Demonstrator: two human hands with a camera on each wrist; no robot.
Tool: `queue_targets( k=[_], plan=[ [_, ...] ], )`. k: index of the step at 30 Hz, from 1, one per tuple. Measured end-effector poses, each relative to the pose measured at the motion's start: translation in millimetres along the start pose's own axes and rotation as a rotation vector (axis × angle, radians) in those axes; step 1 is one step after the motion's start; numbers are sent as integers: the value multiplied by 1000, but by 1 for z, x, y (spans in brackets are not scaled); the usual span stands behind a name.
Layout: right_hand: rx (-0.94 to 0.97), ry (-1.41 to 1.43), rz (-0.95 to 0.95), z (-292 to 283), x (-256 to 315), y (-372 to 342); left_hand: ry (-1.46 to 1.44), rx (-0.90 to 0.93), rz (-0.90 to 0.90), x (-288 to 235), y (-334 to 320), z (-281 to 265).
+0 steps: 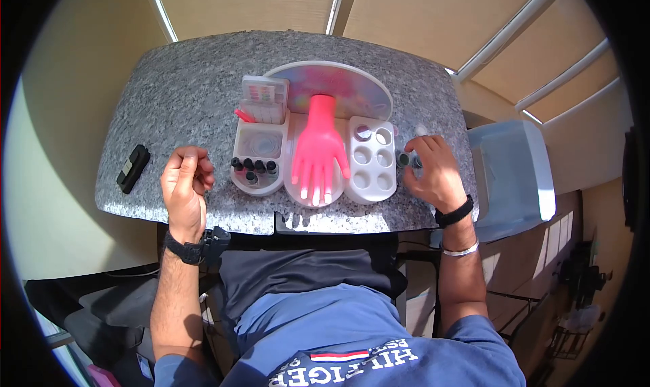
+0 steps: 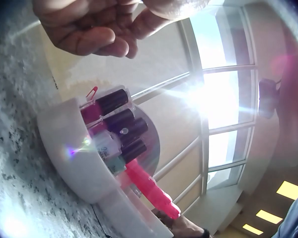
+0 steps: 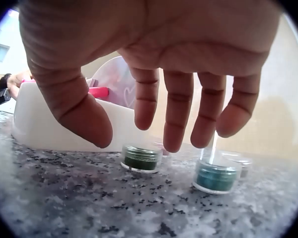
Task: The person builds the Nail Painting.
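My right hand [image 1: 437,174] hovers over small clear pots beside the white nail stand, fingers spread and pointing down, holding nothing. In the right wrist view a dark green glitter pot [image 3: 140,159] stands below the thumb and index finger, and a teal pot [image 3: 215,177] sits under the other fingers. My left hand [image 1: 184,184] is held at the stand's left side, fingers loosely curled with nothing in them. Between the hands, a pink practice hand [image 1: 319,143] with pale nail tips lies palm down. One pot [image 1: 363,132] occupies a hole of the right-hand tray [image 1: 372,191].
Several black-capped nail polish bottles [image 1: 259,164] stand in the stand's left tray [image 1: 256,187]. Behind rises a rounded, colourful back panel [image 1: 365,89]. A black object [image 1: 133,168] lies at the granite table's left. A translucent plastic bin [image 1: 511,174] stands off the right edge.
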State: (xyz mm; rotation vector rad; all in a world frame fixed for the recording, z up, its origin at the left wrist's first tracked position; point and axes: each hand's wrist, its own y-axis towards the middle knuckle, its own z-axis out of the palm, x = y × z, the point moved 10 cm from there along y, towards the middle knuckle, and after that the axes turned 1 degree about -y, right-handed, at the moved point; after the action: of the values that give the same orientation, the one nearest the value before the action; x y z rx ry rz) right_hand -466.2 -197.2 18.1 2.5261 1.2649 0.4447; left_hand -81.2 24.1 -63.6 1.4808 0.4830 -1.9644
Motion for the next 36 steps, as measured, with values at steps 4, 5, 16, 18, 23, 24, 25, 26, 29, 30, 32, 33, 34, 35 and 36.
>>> queue_targets(
  k=[4, 5, 16, 18, 23, 24, 25, 26, 29, 30, 32, 33, 34, 35, 36],
  plan=[
    [113, 8, 14, 22, -2, -4, 6, -12, -5, -1, -2, -2],
    [129, 11, 24, 26, -5, -4, 4, -12, -1, -1, -1, -1],
    [-90, 117, 83, -10, 9, 8, 4, 10, 7, -3, 0, 2],
    [-96, 178, 15, -11, 27, 11, -4, 22, 14, -2, 0, 2],
    [-48, 197, -137, 5, 58, 12, 1, 23, 3, -1, 0, 3],
    [-27, 204, -135, 7, 61, 14, 6, 16, -1, -1, 0, 3],
    [-21, 201, -141, 8, 63, 14, 4, 15, -3, -1, 0, 3],
    [-17, 197, -148, 9, 65, 15, 3, 14, -5, 0, -1, 3],
    [-11, 161, -164, 8, 75, 18, 7, 17, -2, 0, 0, 2],
    [-10, 146, -167, 7, 78, 18, 10, 19, -1, 0, 0, 2],
    [7, 135, -206, 10, 80, 17, 15, 19, -4, 0, -1, 2],
    [15, 129, -226, 12, 81, 16, 17, 18, -5, 0, -1, 2],
    [31, 109, -234, 13, 83, 15, 16, 9, -13, 0, -2, 1],
    [45, 87, -241, 13, 84, 15, 15, 2, -20, 1, -2, 0],
    [57, 61, -245, 12, 84, 15, 12, -2, -27, 2, -1, 2]
  ],
)
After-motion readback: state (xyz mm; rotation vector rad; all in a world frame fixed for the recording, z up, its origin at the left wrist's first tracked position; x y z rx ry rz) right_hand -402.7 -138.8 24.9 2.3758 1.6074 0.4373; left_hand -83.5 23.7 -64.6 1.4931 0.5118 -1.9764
